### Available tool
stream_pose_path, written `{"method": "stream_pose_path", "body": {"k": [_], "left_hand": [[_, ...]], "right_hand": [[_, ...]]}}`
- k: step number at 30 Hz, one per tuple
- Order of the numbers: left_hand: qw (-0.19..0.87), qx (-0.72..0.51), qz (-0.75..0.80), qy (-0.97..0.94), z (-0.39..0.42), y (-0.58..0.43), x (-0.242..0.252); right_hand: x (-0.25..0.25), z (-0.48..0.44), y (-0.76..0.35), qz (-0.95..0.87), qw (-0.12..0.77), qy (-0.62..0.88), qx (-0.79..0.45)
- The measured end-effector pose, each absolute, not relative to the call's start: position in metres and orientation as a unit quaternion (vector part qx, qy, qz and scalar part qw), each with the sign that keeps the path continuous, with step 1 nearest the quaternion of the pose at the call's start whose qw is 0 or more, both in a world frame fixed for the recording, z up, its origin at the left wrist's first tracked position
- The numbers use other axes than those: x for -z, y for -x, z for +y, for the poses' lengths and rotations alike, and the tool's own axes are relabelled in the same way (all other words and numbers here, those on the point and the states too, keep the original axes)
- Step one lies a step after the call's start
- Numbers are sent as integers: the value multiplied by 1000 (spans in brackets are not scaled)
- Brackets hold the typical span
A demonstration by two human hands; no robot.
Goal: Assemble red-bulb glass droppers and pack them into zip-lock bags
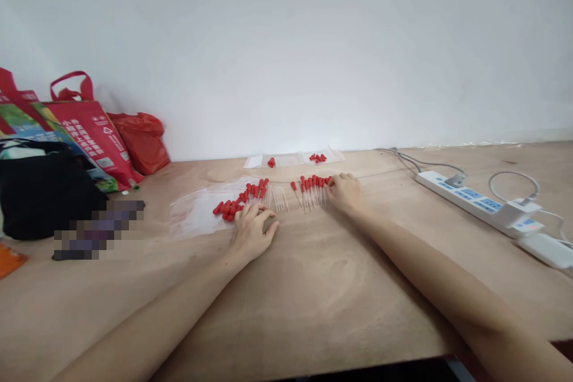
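Observation:
My left hand (253,231) rests on the table with fingers spread and thumb apart. Its fingertips are beside a heap of loose red rubber bulbs (228,209) and several clear thin tubes (278,198). A row of red-topped droppers (313,185) lies to the right of them, bulbs pointing away from me. One more dropper (293,187) lies slanted at the row's left end. At the right end, my right hand (347,192) has its fingers curled together around a dropper, whose lower part is hidden by the hand.
Clear plastic bags (192,212) lie under the bulbs, and another bag (290,160) with red bulbs and tubes lies by the wall. A white power strip (474,197) with cables is at right. Red shopping bags (96,137) and a black bag (45,191) stand at left.

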State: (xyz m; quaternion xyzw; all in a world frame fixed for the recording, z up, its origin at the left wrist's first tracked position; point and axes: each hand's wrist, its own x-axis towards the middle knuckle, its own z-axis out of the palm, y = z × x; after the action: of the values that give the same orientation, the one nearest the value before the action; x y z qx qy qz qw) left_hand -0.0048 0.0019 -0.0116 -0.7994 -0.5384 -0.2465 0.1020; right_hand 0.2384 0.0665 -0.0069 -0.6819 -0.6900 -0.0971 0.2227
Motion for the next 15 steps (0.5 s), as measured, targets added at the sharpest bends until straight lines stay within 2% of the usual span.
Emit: {"method": "stream_pose_path", "body": {"k": [4,15], "left_hand": [[100,245,-541,798,0,5,10],[91,245,-541,799,0,5,10]], "right_hand": [[7,72,-214,-762,218,608,52],[6,76,-228,-718,205,665,-16]]}}
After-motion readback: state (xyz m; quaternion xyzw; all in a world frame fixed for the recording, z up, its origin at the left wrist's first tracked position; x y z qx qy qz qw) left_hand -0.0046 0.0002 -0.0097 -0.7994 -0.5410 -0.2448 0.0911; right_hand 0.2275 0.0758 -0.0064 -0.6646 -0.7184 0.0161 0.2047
